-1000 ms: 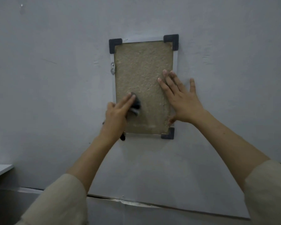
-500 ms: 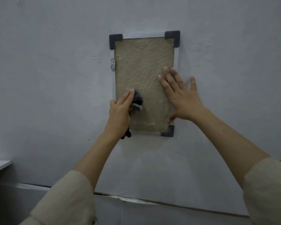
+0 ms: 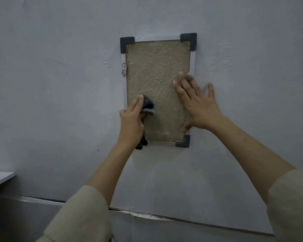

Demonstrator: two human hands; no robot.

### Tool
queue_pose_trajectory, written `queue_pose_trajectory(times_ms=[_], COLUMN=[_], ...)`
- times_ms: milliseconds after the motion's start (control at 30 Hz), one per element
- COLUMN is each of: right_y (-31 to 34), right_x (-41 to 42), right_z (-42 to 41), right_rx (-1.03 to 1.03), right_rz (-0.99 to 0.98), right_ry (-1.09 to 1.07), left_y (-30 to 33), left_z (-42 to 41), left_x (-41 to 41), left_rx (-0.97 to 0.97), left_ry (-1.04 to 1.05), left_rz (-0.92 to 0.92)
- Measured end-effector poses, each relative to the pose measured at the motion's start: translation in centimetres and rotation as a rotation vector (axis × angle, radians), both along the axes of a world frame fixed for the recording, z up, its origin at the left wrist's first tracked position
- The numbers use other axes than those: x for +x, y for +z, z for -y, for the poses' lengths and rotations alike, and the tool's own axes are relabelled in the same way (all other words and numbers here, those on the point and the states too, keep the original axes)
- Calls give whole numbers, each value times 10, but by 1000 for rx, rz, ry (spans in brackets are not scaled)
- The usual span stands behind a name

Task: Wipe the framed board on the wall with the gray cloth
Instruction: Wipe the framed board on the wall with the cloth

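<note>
Left fingers clamp a bunched dark gray cloth against the lower left of the board face, a tail of cloth hanging out below the left hand. Right fingers lie straight and spread, grasping nothing, right hand flat on the board's right side, little finger out on the pale gray wall. Rough tan framed board with black plastic corner caps hangs on that wall, small metal hanger clip at its left edge. Wiping in hand; upper area likely still to cover. Do it well: spread cloth flatter under fingers, even pressure, overlapping strokes, keep right palm bracing so frame doesn't swing on the clip
</note>
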State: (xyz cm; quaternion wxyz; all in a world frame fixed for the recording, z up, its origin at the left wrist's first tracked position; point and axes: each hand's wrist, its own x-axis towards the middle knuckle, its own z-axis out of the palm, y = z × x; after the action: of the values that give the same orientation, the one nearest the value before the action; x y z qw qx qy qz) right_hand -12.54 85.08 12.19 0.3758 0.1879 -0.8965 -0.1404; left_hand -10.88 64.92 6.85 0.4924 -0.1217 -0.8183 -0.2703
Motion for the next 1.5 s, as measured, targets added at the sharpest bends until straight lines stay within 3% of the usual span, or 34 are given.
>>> queue_pose_trajectory(times_ms=[167,233,333,400,633,700,767,833,1067,1133,1233,1300,1367,1500], right_y=[0,0,0,0,1,1,0,0,1,1,1,1,0,2], right_x=[1,2,2,1,2,3,3,2,2,2,2,2,1,1], right_z=[0,-2,-2,-1,-1,-3,-3,-2,0,-2,-3,-2,0,0], right_rx=[6,11,14,12,0,1,1,2,2,6,10,14,16,8], right_rz=[7,6,7,6,9,18,24,24,18,23,24,24,19,14], right_ry=[-20,-14,-12,-11,-8,2,8,5,-11,-3,-1,-5,-6,-4], left_y=[-33,-16,13,14,-25,-8,11,16,-32,-24,1,4,-9,-44], left_z=[-27,-12,10,5,-31,-15,6,14,-19,-8,13,15,2,-15], left_x=[3,0,-5,-3,4,1,-2,-4,9,8,2,-1,3,12], left_rx=[-440,-390,-85,-31,-540,-389,-47,52,-425,-404,-109,-21,-92,-435], left_ry=[-59,-79,27,88,-42,-37,36,153,56,42,129,204,175,87], left_rz=[59,17,-59,-39,32,-16,-10,-28,92,47,-7,-1,18,96])
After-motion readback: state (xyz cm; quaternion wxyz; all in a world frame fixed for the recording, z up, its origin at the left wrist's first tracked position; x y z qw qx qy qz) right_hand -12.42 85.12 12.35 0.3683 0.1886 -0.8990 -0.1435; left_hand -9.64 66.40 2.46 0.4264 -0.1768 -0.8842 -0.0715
